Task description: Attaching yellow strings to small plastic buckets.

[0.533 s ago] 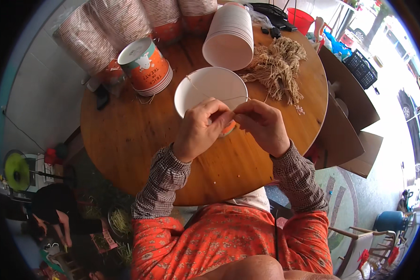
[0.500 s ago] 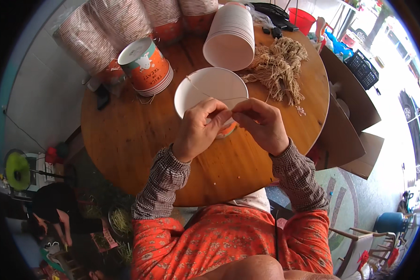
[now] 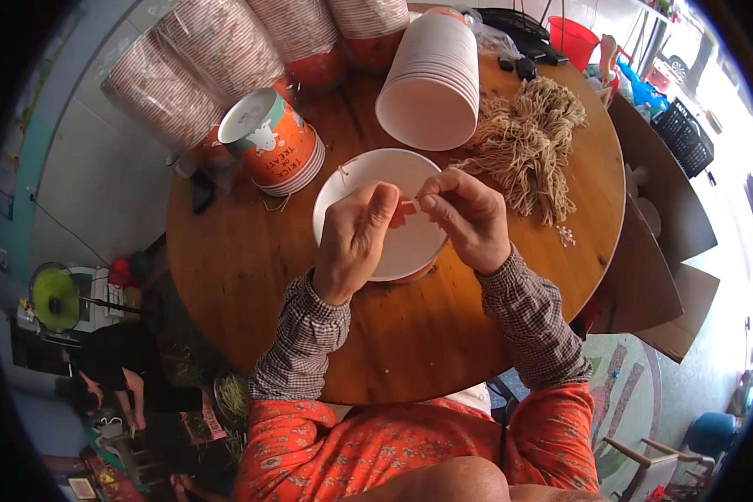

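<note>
Over a white paper bucket (image 3: 351, 259) with an orange outside, both my hands are raised with fingertips close together. My left hand (image 3: 351, 238) is closed, its thumb pressed on the index finger. My right hand (image 3: 473, 222) is pinched on a small white piece (image 3: 412, 202) in the gap between the two hands. A thin beige string (image 3: 343, 171) is fastened at the bucket's far left rim; its run toward my hands is hardly visible now. What lies inside my left fingers is mostly hidden.
Orange printed buckets (image 3: 280, 151) stand nested at left; a white stack (image 3: 433, 84) lies behind. Wrapped bucket stacks (image 3: 217, 50) line the back. A bundle of beige strings (image 3: 535, 138) and small white pieces (image 3: 566, 237) lie at right, by a cardboard box (image 3: 644, 268).
The view has shifted, so the table sits lower and to the right. My left hand has turned with its thumb up, and my fingertips have parted slightly, showing the small white piece.
</note>
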### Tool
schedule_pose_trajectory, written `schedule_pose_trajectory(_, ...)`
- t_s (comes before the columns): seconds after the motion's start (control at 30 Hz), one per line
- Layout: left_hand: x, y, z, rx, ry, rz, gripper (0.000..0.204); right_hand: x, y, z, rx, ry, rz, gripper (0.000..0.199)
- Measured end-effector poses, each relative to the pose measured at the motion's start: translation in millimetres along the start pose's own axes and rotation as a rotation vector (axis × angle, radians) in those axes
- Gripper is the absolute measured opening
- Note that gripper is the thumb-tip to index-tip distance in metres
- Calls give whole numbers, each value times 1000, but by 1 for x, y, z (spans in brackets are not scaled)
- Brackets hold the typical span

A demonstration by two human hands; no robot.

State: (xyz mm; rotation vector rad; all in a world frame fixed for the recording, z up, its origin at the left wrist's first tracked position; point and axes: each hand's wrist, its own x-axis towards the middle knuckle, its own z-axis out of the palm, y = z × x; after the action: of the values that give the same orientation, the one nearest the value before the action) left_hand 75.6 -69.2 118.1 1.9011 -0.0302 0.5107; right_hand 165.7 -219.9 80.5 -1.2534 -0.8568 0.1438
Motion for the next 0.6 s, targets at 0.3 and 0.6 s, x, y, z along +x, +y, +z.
schedule_pose_trajectory(0.3, 4, -3, 9, 240, -23, 133, 14, 0, 4, -10, -80, -38, -105, 7)
schedule_pose_trajectory(0.6, 2, -3, 14, 360, 75, 315, 7, 1, 3, -8, -405, 89, -390, 20)
